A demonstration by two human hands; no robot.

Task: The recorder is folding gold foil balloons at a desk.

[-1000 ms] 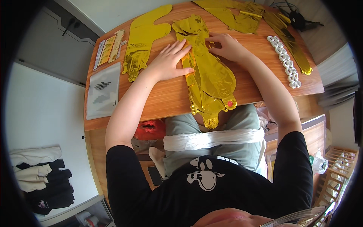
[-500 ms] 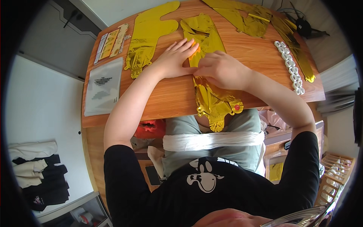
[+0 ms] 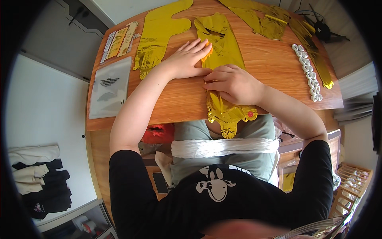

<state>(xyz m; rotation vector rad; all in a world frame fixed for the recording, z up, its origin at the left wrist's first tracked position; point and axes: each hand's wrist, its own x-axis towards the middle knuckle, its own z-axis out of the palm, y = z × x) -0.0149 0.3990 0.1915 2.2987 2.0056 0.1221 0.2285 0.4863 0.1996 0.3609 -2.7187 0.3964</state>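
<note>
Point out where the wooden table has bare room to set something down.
Bare wood on the table lies between the right hand and the white rings, and below the left hand toward the clear bag. The far edge is crowded with gold foil.

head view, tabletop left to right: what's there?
clear plastic bag → flat gold foil balloon → left hand → gold foil balloon under both hands → right hand → strip of white rings

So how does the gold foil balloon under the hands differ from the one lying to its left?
The middle balloon is creased, pressed flat by the left hand and right hand, its end hanging off the table. The left balloon lies smoother, untouched, fully on the table. Both are uninflated gold foil.
</note>
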